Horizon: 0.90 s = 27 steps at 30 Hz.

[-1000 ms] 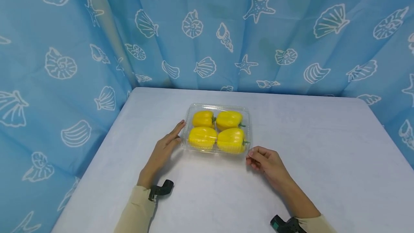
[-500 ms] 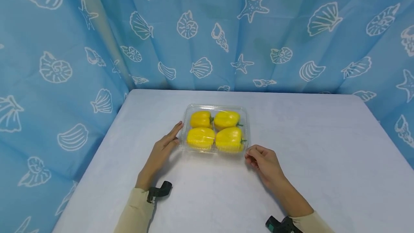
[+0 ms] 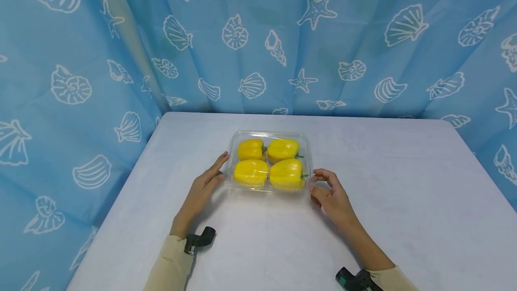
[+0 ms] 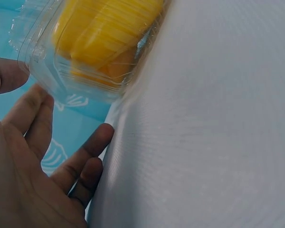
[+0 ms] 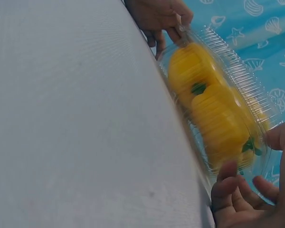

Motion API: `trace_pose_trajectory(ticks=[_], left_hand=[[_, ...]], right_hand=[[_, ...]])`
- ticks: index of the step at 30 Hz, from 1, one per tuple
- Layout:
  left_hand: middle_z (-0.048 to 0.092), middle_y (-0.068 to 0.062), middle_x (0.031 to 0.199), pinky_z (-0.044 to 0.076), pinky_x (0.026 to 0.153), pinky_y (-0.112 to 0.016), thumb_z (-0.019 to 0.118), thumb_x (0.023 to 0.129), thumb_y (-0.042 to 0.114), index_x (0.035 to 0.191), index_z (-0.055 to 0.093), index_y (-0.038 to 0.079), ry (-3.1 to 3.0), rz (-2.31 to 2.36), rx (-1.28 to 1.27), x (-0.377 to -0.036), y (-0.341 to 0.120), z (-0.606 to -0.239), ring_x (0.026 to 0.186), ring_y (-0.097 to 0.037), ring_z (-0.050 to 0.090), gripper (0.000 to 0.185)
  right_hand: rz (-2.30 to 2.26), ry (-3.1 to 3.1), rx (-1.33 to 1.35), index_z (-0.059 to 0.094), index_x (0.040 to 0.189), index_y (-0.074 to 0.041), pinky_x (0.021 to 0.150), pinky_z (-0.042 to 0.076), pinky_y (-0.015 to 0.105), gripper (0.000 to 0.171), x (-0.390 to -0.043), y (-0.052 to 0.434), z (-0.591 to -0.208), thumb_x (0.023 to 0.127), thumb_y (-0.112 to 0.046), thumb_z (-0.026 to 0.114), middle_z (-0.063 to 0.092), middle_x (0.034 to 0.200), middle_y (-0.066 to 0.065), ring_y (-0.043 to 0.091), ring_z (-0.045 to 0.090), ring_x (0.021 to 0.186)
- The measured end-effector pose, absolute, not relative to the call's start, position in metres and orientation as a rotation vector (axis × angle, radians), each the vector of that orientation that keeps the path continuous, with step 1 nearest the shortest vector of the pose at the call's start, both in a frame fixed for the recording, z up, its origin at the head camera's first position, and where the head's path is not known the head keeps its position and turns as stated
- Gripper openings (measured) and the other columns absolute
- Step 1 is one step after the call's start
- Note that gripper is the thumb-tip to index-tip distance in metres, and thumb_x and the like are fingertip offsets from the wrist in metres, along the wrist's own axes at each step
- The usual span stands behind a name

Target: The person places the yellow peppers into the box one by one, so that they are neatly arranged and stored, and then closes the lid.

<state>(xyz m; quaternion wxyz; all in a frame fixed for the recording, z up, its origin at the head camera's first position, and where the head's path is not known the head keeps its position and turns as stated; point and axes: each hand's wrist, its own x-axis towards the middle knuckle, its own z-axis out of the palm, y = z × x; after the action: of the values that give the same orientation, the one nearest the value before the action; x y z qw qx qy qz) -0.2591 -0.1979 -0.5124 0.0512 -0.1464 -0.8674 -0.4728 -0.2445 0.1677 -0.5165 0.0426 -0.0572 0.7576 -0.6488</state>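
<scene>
A clear plastic clamshell box (image 3: 274, 134) lies with its lid down on the white table. Through the lid several yellow bell peppers (image 3: 286, 173) with green stems show in two rows. Along the box's left side, my left hand (image 3: 203, 187) has its fingers extended; in the left wrist view its thumb and fingers (image 4: 40, 102) are at the corner of the box, not curled round it. My right hand (image 3: 333, 196) is at the box's right front corner, thumb and index finger apart. In the right wrist view, its thumb (image 5: 278, 135) meets the rim and its other fingers bend loosely below.
The white-covered table (image 3: 404, 183) stretches out around the box. Behind and to the left hangs a blue curtain (image 3: 258, 48) with white shells and starfish. A black wrist camera (image 3: 200, 238) sits on the left wrist, another (image 3: 355, 279) on the right.
My right hand's fingers have spread from a bunched pose at the box's right front corner, and the index finger has moved up along the right side. Left hand and box stay put.
</scene>
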Motion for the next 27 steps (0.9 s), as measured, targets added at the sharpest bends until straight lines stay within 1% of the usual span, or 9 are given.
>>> trace_pose_trajectory(ticks=[2, 4, 6, 8, 11, 13, 20, 23, 27], left_hand=[[0.031, 0.017, 0.159, 0.041, 0.102, -0.050, 0.045, 0.108, 0.031, 0.154, 0.037, 0.038, -2.641, -1.452, -0.440, -0.259, -0.198, -0.511, 0.112, -0.021, 0.058, 0.048], [0.040, 0.012, 0.156, 0.043, 0.098, -0.050, 0.047, 0.107, 0.031, 0.155, 0.037, 0.039, -2.647, -1.439, -0.410, -0.260, -0.198, -0.512, 0.108, -0.020, 0.057, 0.049], [0.043, 0.008, 0.154, 0.041, 0.098, -0.051, 0.050, 0.106, 0.029, 0.155, 0.037, 0.037, -2.629, -1.443, -0.380, -0.261, -0.198, -0.513, 0.115, -0.019, 0.053, 0.052], [0.048, 0.007, 0.150, 0.036, 0.101, -0.053, 0.056, 0.102, 0.025, 0.155, 0.039, 0.032, -2.583, -1.452, -0.340, -0.262, -0.199, -0.514, 0.124, -0.018, 0.045, 0.056], [0.051, 0.010, 0.147, 0.027, 0.107, -0.056, 0.062, 0.097, 0.019, 0.150, 0.044, 0.026, -2.488, -1.478, -0.311, -0.263, -0.199, -0.515, 0.137, -0.017, 0.031, 0.057], [0.056, 0.008, 0.141, 0.024, 0.108, -0.057, 0.065, 0.095, 0.016, 0.145, 0.046, 0.022, -2.439, -1.495, -0.311, -0.263, -0.200, -0.516, 0.138, -0.018, 0.028, 0.054], [0.043, -0.021, 0.119, 0.035, 0.091, -0.043, 0.061, 0.096, 0.006, 0.136, 0.037, 0.001, -2.489, -1.606, -0.311, -0.262, -0.193, -0.508, 0.112, -0.036, 0.038, 0.046], [0.052, -0.021, 0.109, 0.043, 0.080, -0.037, 0.055, 0.100, 0.006, 0.129, 0.048, -0.005, -2.569, -1.655, -0.281, -0.256, -0.188, -0.494, 0.098, -0.038, 0.049, 0.032], [0.061, -0.019, 0.089, 0.047, 0.070, -0.037, 0.052, 0.103, 0.012, 0.113, 0.063, -0.004, -2.648, -1.676, -0.258, -0.246, -0.185, -0.475, 0.081, -0.041, 0.055, 0.021]], right_hand=[[-1.958, 2.390, -0.272, 0.035, 0.152, -0.018, 0.059, 0.047, 0.027, 0.058, -0.245, 0.169, -0.517, 0.100, -0.013, 0.061, 0.045, 0.142, 0.007, 0.021, 0.057, 0.071], [-1.909, 2.469, -0.348, 0.029, 0.157, -0.028, 0.059, 0.049, 0.028, 0.067, -0.245, 0.170, -0.517, 0.100, -0.011, 0.061, 0.036, 0.153, 0.001, 0.024, 0.061, 0.077], [-1.877, 2.521, -0.419, 0.025, 0.159, -0.033, 0.060, 0.051, 0.029, 0.073, -0.243, 0.170, -0.514, 0.100, -0.008, 0.060, 0.027, 0.160, -0.001, 0.028, 0.064, 0.085], [-1.851, 2.558, -0.490, 0.025, 0.159, -0.029, 0.063, 0.053, 0.029, 0.073, -0.240, 0.168, -0.507, 0.099, -0.005, 0.059, 0.021, 0.164, 0.001, 0.029, 0.064, 0.094], [-1.821, 2.596, -0.577, 0.027, 0.159, -0.017, 0.067, 0.055, 0.028, 0.070, -0.236, 0.165, -0.494, 0.099, -0.002, 0.058, 0.019, 0.165, 0.005, 0.032, 0.063, 0.104], [-1.797, 2.617, -0.609, 0.029, 0.158, -0.010, 0.069, 0.056, 0.029, 0.066, -0.234, 0.163, -0.487, 0.099, -0.003, 0.059, 0.020, 0.165, 0.006, 0.033, 0.063, 0.108], [-1.755, 2.630, -0.641, 0.032, 0.156, -0.005, 0.071, 0.057, 0.034, 0.060, -0.231, 0.163, -0.483, 0.101, -0.005, 0.057, 0.022, 0.164, 0.004, 0.034, 0.063, 0.109], [-1.752, 2.635, -0.656, 0.033, 0.156, -0.004, 0.071, 0.057, 0.033, 0.059, -0.231, 0.163, -0.484, 0.101, -0.005, 0.056, 0.023, 0.164, 0.005, 0.031, 0.064, 0.108], [-1.739, 2.650, -0.664, 0.033, 0.156, -0.005, 0.070, 0.057, 0.032, 0.059, -0.232, 0.163, -0.485, 0.101, -0.004, 0.056, 0.023, 0.164, 0.006, 0.029, 0.064, 0.107]])
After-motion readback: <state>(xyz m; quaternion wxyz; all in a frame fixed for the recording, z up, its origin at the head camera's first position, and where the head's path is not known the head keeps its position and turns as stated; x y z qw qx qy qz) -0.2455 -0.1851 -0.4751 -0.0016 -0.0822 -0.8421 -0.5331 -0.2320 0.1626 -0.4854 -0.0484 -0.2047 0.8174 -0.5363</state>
